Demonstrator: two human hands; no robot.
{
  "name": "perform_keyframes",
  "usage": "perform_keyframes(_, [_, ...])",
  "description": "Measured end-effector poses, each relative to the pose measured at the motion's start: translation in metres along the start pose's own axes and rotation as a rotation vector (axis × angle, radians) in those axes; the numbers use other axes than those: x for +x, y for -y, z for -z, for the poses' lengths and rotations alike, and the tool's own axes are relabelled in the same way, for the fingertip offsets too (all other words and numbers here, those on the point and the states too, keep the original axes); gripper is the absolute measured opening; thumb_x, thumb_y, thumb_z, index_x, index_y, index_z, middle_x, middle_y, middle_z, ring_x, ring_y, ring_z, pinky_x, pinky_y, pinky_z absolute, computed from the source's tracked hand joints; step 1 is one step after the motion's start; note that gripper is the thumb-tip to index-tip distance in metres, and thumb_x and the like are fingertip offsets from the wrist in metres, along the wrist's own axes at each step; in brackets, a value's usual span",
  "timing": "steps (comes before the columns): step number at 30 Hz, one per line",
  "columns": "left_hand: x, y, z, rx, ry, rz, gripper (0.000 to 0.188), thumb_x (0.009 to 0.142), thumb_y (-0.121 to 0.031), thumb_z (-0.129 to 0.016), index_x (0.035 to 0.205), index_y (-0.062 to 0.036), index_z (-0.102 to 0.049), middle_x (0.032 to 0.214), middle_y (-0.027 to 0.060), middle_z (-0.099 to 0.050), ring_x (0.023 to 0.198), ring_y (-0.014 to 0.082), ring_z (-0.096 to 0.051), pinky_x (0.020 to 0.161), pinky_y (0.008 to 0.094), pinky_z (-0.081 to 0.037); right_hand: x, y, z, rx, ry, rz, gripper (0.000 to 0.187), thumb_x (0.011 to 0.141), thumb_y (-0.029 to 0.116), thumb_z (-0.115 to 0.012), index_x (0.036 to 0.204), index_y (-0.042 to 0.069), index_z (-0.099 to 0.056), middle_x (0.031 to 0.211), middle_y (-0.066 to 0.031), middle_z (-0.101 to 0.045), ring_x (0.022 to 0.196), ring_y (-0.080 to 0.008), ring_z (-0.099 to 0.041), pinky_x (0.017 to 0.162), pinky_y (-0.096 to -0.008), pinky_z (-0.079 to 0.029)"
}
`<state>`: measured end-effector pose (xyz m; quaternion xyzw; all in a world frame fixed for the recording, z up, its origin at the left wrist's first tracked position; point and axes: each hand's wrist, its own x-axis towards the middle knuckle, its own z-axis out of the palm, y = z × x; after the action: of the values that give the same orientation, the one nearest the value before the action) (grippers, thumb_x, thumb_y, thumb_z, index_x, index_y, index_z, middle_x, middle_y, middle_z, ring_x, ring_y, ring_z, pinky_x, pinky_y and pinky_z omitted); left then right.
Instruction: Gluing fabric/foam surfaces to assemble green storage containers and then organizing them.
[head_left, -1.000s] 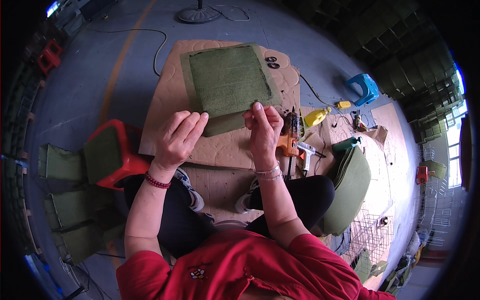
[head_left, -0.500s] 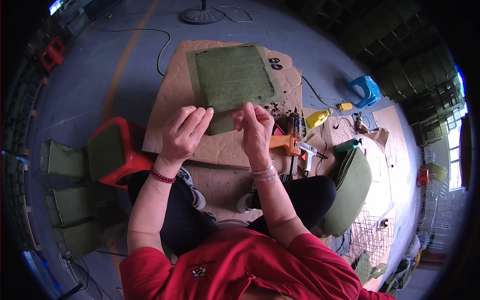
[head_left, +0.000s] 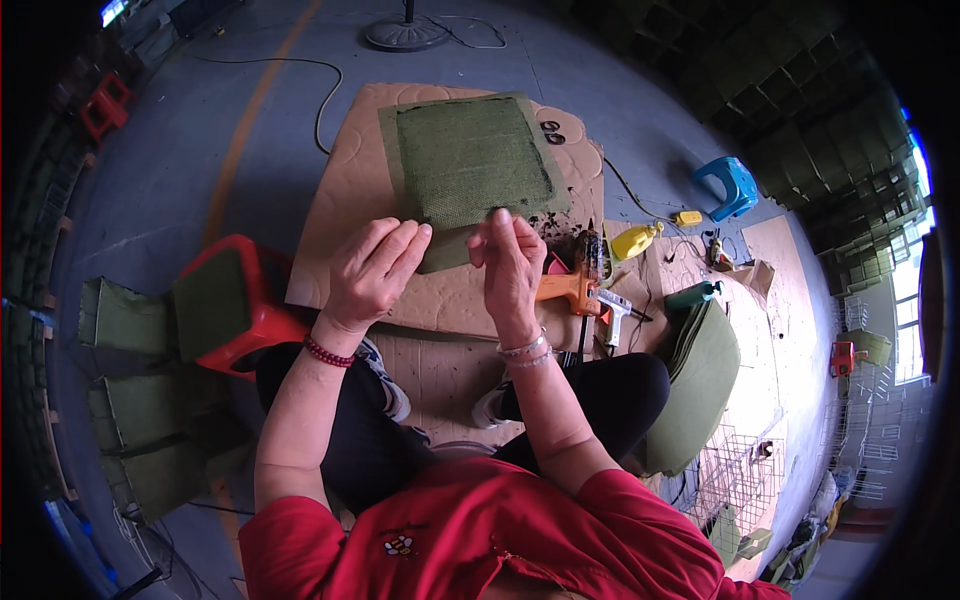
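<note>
A green woven mesh sheet [head_left: 475, 150] with a dark line inside its border lies on a cardboard-topped work surface [head_left: 340, 230]. My left hand [head_left: 375, 270] is at its near left corner, thumb and fingers pinched together on the edge. My right hand [head_left: 510, 265] pinches the near edge further right, fingertips curled in. Between the two hands the near strip of the sheet hangs a little toward me. To the right of my right hand lies an orange glue gun [head_left: 575, 288], its front end smeared dark brown.
Beside it are a white glue gun [head_left: 618, 312], a yellow bottle [head_left: 635, 240] and a green bottle [head_left: 692, 294]. Black-handled scissors [head_left: 551, 132] lie at the far right of the surface. A red stool [head_left: 262, 320] stands left, stacked green sheets [head_left: 700, 390] right, a blue stool [head_left: 738, 185] beyond.
The sheet has shifted slightly to the right and turned a little. Both hands remain at its near edge, with the left hand moved slightly right.
</note>
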<state>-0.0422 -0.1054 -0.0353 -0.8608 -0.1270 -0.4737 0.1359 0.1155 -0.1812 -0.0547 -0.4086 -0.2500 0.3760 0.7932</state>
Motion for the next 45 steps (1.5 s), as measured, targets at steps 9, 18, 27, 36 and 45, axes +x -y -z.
perform_keyframes(9, [0.001,-0.001,0.0,0.005,0.007,-0.003,0.026,0.069,-0.005,-0.066,0.095,-0.0017,-0.068,0.091,0.0051,-0.062,0.081,0.0187,-0.061,0.067,0.029,-0.054,-0.005,-0.011,-0.012,-0.095,0.027,-0.025,0.018,0.09,0.015,-0.064,0.078,0.001,-0.062,0.068,-0.0075,-0.064,0.051,-0.0103,-0.052,0.05,-0.0216,-0.04])
perform_keyframes(18, [-0.001,0.0,-0.002,-0.013,0.003,0.024,0.026,0.069,-0.005,-0.066,0.095,-0.0014,-0.068,0.091,0.0049,-0.062,0.082,0.0187,-0.061,0.067,0.0293,-0.054,-0.009,-0.018,-0.014,-0.001,0.061,0.007,0.019,0.092,0.016,-0.061,0.081,0.001,-0.063,0.069,-0.0053,-0.065,0.053,-0.0081,-0.054,0.051,-0.0212,-0.042])
perform_keyframes(27, [0.002,0.0,0.0,-0.032,-0.001,0.026,0.028,0.068,-0.005,-0.067,0.096,-0.0011,-0.066,0.091,0.0055,-0.061,0.082,0.0196,-0.061,0.068,0.0297,-0.054,-0.014,-0.024,-0.029,0.001,0.031,0.013,0.018,0.09,0.016,-0.065,0.079,0.002,-0.063,0.068,-0.0027,-0.063,0.054,-0.0053,-0.05,0.051,-0.0195,-0.04])
perform_keyframes(36, [0.0,0.0,-0.001,-0.055,-0.002,0.031,0.03,0.066,-0.005,-0.066,0.096,-0.0006,-0.066,0.091,0.0058,-0.061,0.082,0.02,-0.06,0.067,0.0296,-0.054,-0.017,-0.016,-0.018,-0.067,0.096,-0.075,0.019,0.094,0.018,-0.059,0.084,0.002,-0.062,0.069,-0.0022,-0.063,0.054,-0.0056,-0.051,0.051,-0.0197,-0.041])
perform_keyframes(45, [0.0,-0.003,-0.004,-0.039,-0.007,0.018,0.03,0.066,-0.004,-0.065,0.096,-0.0012,-0.066,0.089,0.0053,-0.06,0.081,0.0198,-0.06,0.066,0.0293,-0.054,-0.002,-0.007,-0.011,-0.068,-0.072,0.134,0.019,0.092,0.014,-0.059,0.076,0.005,-0.057,0.063,-0.001,-0.056,0.053,-0.0062,-0.044,0.05,-0.0208,-0.035])
